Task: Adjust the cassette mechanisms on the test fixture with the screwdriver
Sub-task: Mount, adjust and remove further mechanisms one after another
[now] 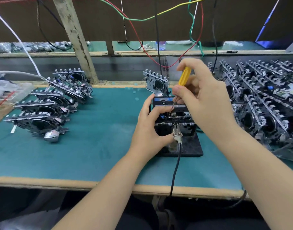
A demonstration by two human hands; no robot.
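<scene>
Left of frame: row of cassette mechanisms point(47, 103) on the mat. Centre: your left hand point(148, 128) grips the mechanism on the test fixture point(175, 123); brace it firmly. Right of centre: your right hand point(204, 97) pinches the screwdriver point(184, 78); seat its tip squarely, turn gently.

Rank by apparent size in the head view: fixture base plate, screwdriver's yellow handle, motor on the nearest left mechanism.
1. Fixture base plate
2. Yellow handle and motor: look alike, so unranked.
</scene>
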